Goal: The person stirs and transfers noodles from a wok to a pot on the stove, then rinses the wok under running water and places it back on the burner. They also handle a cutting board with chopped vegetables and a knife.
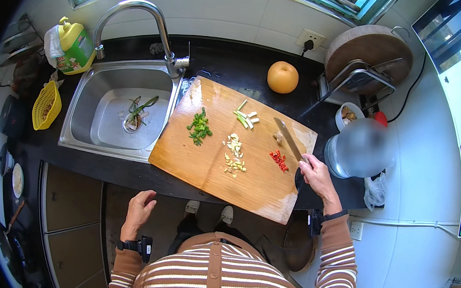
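Note:
My right hand (pixel 314 174) grips the handle of a kitchen knife (pixel 288 137) at the right side of a wooden cutting board (pixel 180 161); the blade points up and left. Near the blade lie a small piece that looks like ginger (pixel 278 138) and chopped red chili (pixel 279 160). Scallion whites (pixel 246 119), chopped greens (pixel 200 127), chopped garlic (pixel 234 144) and small yellowish bits (pixel 234 165) form separate piles further left on the board. My left hand (pixel 139 210) hangs in front of the counter's edge, holding nothing, fingers loosely bent and apart.
Left of the board is a steel sink (pixel 99 148) with vegetable scraps (pixel 134 115) under a faucet (pixel 164 30). A round yellow-brown fruit (pixel 283 77) sits behind the board. A white bowl (pixel 342 123), a large clear container (pixel 335 160) and a rack (pixel 352 79) stand at right.

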`<state>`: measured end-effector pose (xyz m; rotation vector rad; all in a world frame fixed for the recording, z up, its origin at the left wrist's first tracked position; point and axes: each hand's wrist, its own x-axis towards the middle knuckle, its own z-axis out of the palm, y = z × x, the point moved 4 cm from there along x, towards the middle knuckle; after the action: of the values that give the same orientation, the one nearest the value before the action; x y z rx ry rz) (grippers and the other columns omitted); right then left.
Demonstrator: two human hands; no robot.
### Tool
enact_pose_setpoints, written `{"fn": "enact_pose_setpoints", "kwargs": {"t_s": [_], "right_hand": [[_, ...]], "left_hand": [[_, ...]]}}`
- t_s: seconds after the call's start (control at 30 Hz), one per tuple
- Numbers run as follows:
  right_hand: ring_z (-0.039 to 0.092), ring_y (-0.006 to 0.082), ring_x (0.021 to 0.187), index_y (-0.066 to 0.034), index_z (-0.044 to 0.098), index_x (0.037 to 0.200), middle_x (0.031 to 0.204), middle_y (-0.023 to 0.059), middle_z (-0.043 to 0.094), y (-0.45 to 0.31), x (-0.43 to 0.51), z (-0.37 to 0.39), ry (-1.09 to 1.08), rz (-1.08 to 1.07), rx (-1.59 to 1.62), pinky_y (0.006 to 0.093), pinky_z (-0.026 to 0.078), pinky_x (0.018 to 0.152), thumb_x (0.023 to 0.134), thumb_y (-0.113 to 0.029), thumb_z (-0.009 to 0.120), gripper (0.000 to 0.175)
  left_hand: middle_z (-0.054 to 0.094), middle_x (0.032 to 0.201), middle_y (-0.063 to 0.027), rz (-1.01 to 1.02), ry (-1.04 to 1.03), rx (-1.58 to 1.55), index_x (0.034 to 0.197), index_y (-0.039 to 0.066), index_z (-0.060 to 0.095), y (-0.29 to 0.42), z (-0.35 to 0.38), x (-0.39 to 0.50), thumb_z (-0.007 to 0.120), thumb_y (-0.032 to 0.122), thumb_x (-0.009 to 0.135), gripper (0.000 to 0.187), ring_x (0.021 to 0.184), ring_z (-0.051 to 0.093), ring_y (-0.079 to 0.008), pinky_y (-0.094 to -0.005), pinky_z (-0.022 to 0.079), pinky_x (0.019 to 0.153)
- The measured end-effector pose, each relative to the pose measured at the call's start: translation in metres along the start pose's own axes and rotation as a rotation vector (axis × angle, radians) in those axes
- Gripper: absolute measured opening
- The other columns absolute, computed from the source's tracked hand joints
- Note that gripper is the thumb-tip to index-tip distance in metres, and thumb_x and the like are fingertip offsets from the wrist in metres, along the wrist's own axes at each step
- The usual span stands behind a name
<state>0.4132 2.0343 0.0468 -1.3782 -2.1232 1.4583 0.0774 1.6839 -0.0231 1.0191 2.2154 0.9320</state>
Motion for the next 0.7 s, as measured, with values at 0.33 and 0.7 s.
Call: {"fn": "enact_pose_setpoints", "kwargs": {"t_s": [0.33,0.7], "right_hand": [[0.058,0.0226,0.065,0.0013,0.055,0.103,0.072,0.017,0.058,-0.016,0.011,0.001,-0.064,-0.078,-0.246,0.032,0.045,0.061,0.084,-0.024,0.054,0.032],[0.057,0.0267,0.067,-0.0021,0.054,0.102,0.07,0.0154,0.056,-0.055,0.009,0.061,-0.219,-0.277,-0.24,0.0337,0.044,0.062,0.086,-0.025,0.052,0.028]], "left_hand": [[0.062,0.09,-0.0135,-0.062,0.043,0.025,0.097,0.001,0.06,-0.01,0.002,-0.025,0.062,0.004,0.073,0.025,0.083,0.061,-0.0262,-0.0316,0.049,0.072],[0.062,0.093,-0.0138,-0.131,-0.029,0.06,0.099,0.001,0.06,-0.006,0.016,-0.036,0.061,0.006,0.074,0.025,0.084,0.061,-0.0247,-0.0315,0.048,0.072]]}}
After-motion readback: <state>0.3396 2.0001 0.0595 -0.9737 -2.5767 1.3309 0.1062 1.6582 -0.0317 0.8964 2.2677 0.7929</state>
